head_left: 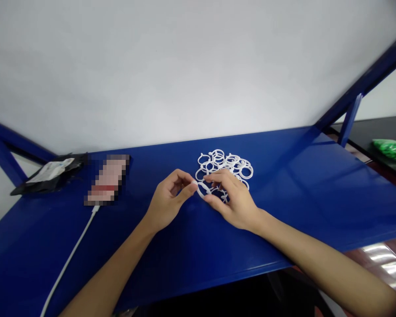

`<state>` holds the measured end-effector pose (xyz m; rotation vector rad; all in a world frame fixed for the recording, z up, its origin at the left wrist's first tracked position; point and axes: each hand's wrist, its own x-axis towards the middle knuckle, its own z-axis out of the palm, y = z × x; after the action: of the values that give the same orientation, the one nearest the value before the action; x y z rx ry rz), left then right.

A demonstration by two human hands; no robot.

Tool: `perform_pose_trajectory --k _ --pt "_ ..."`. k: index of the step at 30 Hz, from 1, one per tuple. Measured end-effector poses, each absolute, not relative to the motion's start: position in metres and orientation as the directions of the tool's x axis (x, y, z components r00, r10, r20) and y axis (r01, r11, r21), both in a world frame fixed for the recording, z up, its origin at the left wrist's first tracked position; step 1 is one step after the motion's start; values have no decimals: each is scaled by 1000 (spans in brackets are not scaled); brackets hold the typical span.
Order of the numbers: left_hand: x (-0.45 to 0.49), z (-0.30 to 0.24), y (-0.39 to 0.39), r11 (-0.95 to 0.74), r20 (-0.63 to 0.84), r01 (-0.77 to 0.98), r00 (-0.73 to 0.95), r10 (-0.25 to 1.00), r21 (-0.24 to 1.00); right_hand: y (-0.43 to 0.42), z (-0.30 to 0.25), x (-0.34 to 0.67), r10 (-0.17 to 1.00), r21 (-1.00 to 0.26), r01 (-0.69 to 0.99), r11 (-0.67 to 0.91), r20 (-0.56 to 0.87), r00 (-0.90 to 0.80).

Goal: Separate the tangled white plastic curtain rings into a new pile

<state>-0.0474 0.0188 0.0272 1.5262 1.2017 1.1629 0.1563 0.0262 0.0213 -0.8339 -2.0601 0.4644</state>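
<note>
A white plastic ring [203, 189] with a small knob is held just above the near side of a pile. My left hand [170, 196] pinches the ring's left end between thumb and forefinger. My right hand [232, 198] has its thumb against the ring's right end, with the forefinger curved over it from above. Beyond and partly under my right hand lies the pile of similar white rings [247, 171], many overlapping, some with little tabs. My right fingers hide part of the pile.
The blue tabletop [191, 246] has a white wall [191, 75] behind it. To the left lie a pixelated phone-like object [108, 178] with a white cable [71, 255] and a black package [49, 171]. Blue frame bars [350, 116] rise at the sides; a green bag [392, 149] is at far right.
</note>
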Motion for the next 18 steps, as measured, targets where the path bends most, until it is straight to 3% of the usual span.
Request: perform_pose_trajectory --k 4,12,18 --pt "-47 27 19 -171 152 251 94 984 953 25 19 156 634 -550 325 770 595 -494" --pt "-49 26 17 -187 153 168 194 969 968 19 21 154 801 -811 192 553 454 -390" --pt "-50 23 18 -190 161 177 166 973 966 18 19 154 789 -844 160 512 389 -476"
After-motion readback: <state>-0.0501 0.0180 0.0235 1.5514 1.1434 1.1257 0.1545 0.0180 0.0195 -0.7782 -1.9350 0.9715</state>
